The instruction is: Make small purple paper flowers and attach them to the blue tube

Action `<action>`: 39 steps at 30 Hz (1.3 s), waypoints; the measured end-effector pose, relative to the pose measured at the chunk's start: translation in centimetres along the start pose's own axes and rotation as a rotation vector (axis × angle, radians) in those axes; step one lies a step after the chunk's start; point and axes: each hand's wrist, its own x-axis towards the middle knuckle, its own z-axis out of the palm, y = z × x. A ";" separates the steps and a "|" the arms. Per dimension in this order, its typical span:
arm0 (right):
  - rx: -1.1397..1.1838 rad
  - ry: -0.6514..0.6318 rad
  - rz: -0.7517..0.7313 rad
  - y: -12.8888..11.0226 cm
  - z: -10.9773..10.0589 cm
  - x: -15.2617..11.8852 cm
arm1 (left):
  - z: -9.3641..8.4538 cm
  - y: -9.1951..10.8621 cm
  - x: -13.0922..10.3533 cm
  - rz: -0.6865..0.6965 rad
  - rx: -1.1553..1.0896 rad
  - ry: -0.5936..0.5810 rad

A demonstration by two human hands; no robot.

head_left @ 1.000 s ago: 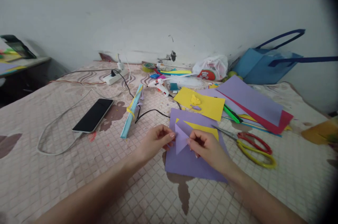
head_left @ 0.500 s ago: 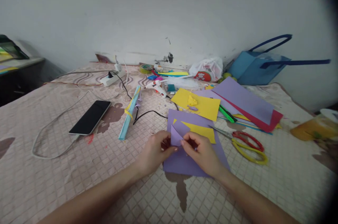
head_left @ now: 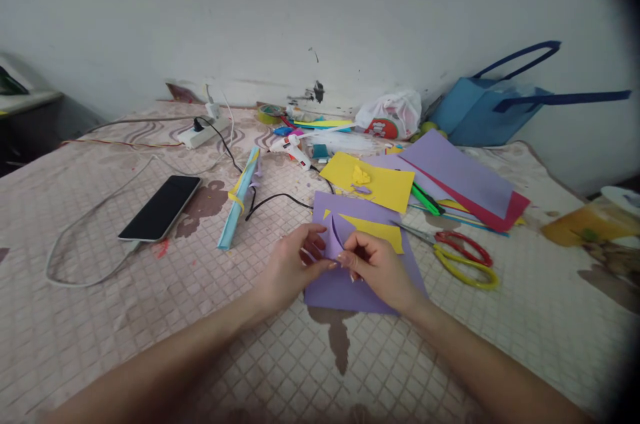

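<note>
Pinching a small folded purple paper from both sides: squeezed at its left side and bottom by the fingers of the left hand, nipped at its lower right by those of the right hand. All over a big purple sheet, in the middle of the counter, well away from the back edge by the wall. Hard to tell if touching that sheet or lifted a little off it. Behind the small paper, on the same sheet, a yellow piece poking out mostly to the right. Past the big sheet, toward the back edge, a yellow sheet with a crumpled yellow bit and a tiny purple scrap on it. Near the right hand, toward the right edge of the counter, scissors with one red and one yellow handle, tips over the big sheet. Behind the scissors, a green cutter by a messy pile of papers. Left of the big sheet, a light blue strip with a yellow band around it. Farther toward the left edge, a phone with a white cable plugged in. In the back right corner, a blue bag.
</note>
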 end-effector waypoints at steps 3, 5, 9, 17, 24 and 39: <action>0.120 -0.024 0.017 0.3 -0.4 0.2 | -0.3 0.1 0.3 -0.032 -0.119 -0.053; 0.159 -0.027 0.025 0.5 -0.6 0.3 | -0.5 0.3 0.5 -0.050 -0.188 -0.091; 0.179 -0.018 0.011 0.6 -1.0 0.6 | -0.8 0.9 0.6 -0.104 -0.316 -0.128; 0.213 0.023 -0.072 0.4 -1.1 1.0 | -0.9 0.5 1.0 -0.267 -0.631 -0.115; -0.023 -0.006 -0.094 0.2 -1.6 0.6 | -0.8 0.7 0.6 -0.168 -0.559 -0.121; 0.016 -0.019 -0.127 0.4 -2.8 0.9 | -2.0 0.6 0.9 0.119 -0.234 -0.270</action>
